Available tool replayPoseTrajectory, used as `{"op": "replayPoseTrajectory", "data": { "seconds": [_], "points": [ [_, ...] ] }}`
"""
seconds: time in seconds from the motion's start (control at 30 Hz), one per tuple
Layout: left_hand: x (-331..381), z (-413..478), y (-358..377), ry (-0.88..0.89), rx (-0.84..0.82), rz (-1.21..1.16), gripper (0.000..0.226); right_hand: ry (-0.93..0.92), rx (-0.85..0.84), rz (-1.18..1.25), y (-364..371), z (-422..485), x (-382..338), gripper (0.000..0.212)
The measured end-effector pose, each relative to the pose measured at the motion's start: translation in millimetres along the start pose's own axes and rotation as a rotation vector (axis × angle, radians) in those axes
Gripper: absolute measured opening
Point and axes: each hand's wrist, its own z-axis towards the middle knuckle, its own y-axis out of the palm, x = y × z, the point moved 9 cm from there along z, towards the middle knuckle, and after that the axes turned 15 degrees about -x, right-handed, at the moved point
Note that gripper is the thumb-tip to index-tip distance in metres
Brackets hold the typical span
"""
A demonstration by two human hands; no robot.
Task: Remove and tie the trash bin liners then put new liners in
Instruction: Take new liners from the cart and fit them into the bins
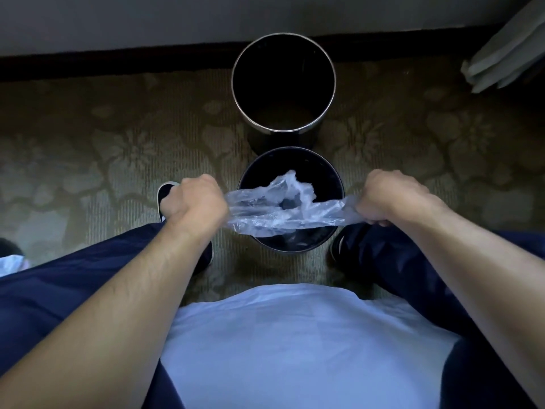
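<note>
A clear plastic liner [274, 209] is stretched sideways above the near black bin [333, 178], which stands on the carpet between my feet. My left hand [196, 203] grips the liner's left end in a fist. My right hand [389, 199] grips its right end, fingers curled round the plastic. The liner's middle is crumpled and bunches upward over the bin's mouth. A second, larger bin [283, 39] with a metal rim stands just behind, dark inside with no liner visible.
Patterned carpet [103, 149] covers the floor. A dark baseboard and pale wall [118, 22] run along the back. A grey curtain [507, 57] hangs at the upper right. Something white [11, 264] lies at the left edge by my knee.
</note>
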Motion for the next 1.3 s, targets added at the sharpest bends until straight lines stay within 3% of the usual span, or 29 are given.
{"op": "replayPoseTrajectory", "data": {
  "seconds": [0.1,0.17,0.3,0.4,0.47,0.53,0.6,0.67,0.73,0.9,1.07,1.13,1.23,1.3],
  "points": [
    [14.0,-20.8,-11.3,0.053,-0.045,0.067,0.053,-0.028,0.002,0.007,0.7,5.3,-6.8,0.007],
    [30.8,-46.1,-28.9,0.152,0.033,0.131,0.064,-0.06,-0.008,0.015,1.5,8.2,-13.5,0.006],
    [83.8,-97.3,-24.5,0.625,0.348,0.212,0.028,-0.107,0.003,-0.002,0.5,5.6,-22.9,0.008],
    [100.1,-72.9,23.7,0.82,0.177,0.264,0.029,-0.116,0.058,-0.027,-2.4,2.4,-23.0,0.005],
    [97.2,-51.8,48.1,0.825,-0.018,0.274,0.034,-0.144,0.091,-0.025,-2.3,1.9,-22.7,0.015],
    [91.8,-41.6,63.7,0.818,-0.166,0.273,0.039,-0.217,0.177,-0.046,-8.6,-1.7,-28.6,0.038],
    [88.6,-39.8,72.0,0.815,-0.244,0.289,0.044,-0.422,0.326,-0.053,-20.8,-21.1,-47.6,0.05],
    [89.1,-39.4,70.5,0.804,-0.253,0.284,0.045,-0.739,0.412,-0.061,-25.2,-53.5,-75.8,0.037],
    [90.1,-36.3,68.7,0.775,-0.267,0.29,0.034,-0.948,0.298,-0.122,-8.0,-69.3,-98.1,0.021],
    [89.1,-33.9,72.5,0.772,-0.473,0.188,0.051,-0.798,-0.022,-0.46,53.4,-19.1,-89.9,0.028],
    [82.5,-17.1,76.4,0.713,-0.434,0.186,0.038,-0.656,-0.23,-0.552,75.8,3.8,-71.3,0.083],
    [80.8,-17.0,83.3,0.724,-0.463,0.201,0.034,-0.633,-0.137,-0.669,83.0,8.7,-72.6,0.067],
    [78.7,-18.5,90.4,0.743,-0.492,0.229,0.031,-0.705,0.081,-0.682,78.3,9.3,-83.3,0.02],
    [77.3,-16.5,91.8,0.757,-0.49,0.258,0.029,-0.713,0.08,-0.632,74.8,11.3,-83.5,0.013]
  ]
}}
